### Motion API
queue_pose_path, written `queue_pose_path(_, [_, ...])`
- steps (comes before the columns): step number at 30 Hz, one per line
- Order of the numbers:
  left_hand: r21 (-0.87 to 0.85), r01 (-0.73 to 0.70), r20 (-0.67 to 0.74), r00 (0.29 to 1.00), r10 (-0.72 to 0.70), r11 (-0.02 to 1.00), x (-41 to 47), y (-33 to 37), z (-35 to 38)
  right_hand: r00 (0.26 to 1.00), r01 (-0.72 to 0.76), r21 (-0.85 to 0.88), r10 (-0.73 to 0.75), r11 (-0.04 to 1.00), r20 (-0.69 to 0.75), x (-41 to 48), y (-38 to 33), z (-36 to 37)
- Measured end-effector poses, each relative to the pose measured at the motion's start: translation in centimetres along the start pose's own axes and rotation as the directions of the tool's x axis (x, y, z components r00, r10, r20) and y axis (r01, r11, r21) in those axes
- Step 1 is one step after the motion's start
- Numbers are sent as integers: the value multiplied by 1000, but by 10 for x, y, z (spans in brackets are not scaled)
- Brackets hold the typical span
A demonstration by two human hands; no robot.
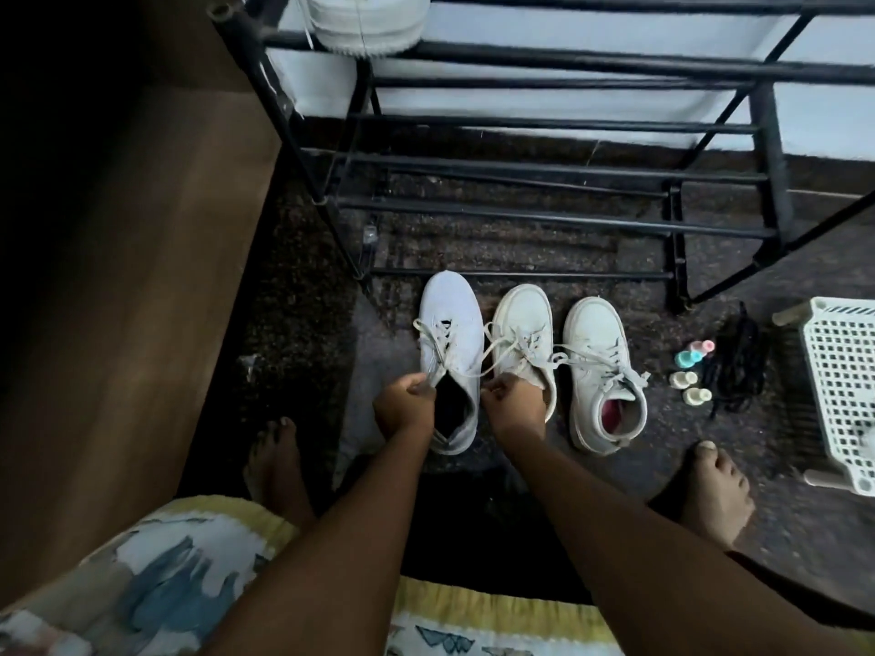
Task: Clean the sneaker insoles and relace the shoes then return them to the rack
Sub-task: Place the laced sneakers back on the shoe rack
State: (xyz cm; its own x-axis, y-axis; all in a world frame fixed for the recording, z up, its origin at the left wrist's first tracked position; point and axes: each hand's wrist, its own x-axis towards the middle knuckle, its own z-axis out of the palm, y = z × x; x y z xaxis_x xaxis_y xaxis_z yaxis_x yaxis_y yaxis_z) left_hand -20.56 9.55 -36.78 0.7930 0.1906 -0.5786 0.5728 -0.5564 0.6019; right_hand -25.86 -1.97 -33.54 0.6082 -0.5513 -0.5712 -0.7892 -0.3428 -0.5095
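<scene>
Both forearms reach forward and down from the bottom edge, nearly parallel, wrists bent towards the floor [303, 286]; the left hand [405, 405] sits at the left rim of the left sneaker's [447, 295] opening, fingers curled tight, thumb and forefinger pinching one end of the white lace [444, 333]; the right hand [513, 405] sits just right of that opening, fingers curled likewise, pinching a lace strand in the gap between this sneaker and the middle sneaker [521, 310]. The left sneaker stands on the floor in front of the black rack [544, 170], its long axis running away from the person, toe towards the rack and heel towards the bare feet; its mouth is dark and open. The middle sneaker and the right sneaker [594, 324] stand beside it, pointing the same way; the three are close, with laces trailing across between them. The right hand covers the middle sneaker's heel; whether its strand belongs to the left or the middle shoe is hard to tell where the laces cross. Another sneaker [369, 26] rests on an upper bar of the rack, cut off by the top edge. To the right lie small bottles [684, 378], a black tangle of cords [738, 366] and a white basket [843, 371], the last cut off by the frame's edge; the left side is dark.
</scene>
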Motion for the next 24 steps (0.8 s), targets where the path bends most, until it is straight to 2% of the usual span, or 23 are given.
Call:
queue_pose_path(4, [52, -16, 30, 999, 15, 999, 10, -12, 10, 995, 91, -177, -84, 980, 49, 10, 7, 18])
queue_pose_path(7, [102, -49, -21, 998, 51, 994, 11, -13, 13, 990, 135, -279, -115, 951, 87, 15, 3, 28])
queue_pose_path(13, [141, -131, -79, 987, 142, 981, 7, -16, 7, 986, 163, -330, -159, 930, 41, 15, -1, 25])
queue_pose_path(18, [188, -230, -88, 964, 250, 955, -32, 9, -24, 973, 216, -340, -229, 915, 0, -11, -12, -2])
queue_pose_path(24, [148, -400, -174, 890, 422, 904, -96, 53, -76, 914, 339, -266, -383, 902, -133, -70, -38, -60])
